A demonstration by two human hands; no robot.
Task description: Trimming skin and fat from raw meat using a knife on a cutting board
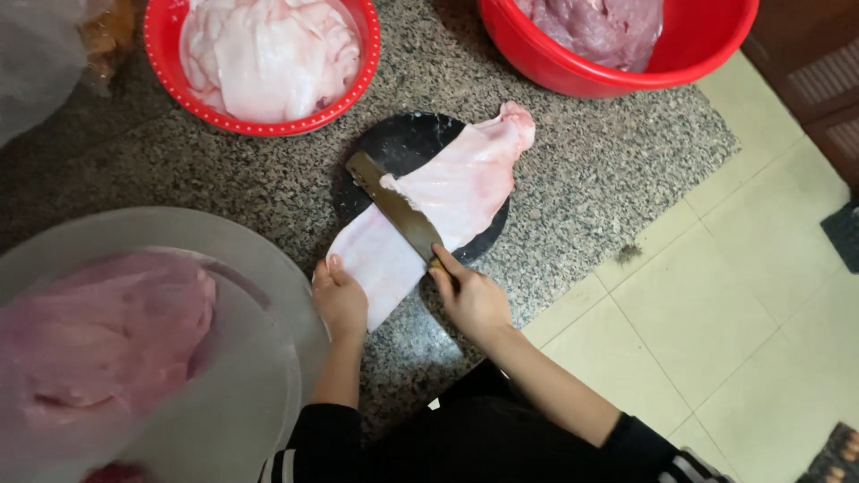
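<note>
Two hands work at one broad, pale pink sheet of raw pork skin lying across a round black chopping board on the speckled granite table. The left hand pinches the sheet's near edge; the right hand grips a dark-bladed cleaver laid slanting across the skin, just ahead of its fingers.

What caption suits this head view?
Right hand draws a knife across pale meat, left hand pinning it.

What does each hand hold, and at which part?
Right hand holds the knife by its handle; left hand pins the pale meat sheet at its near end.
</note>
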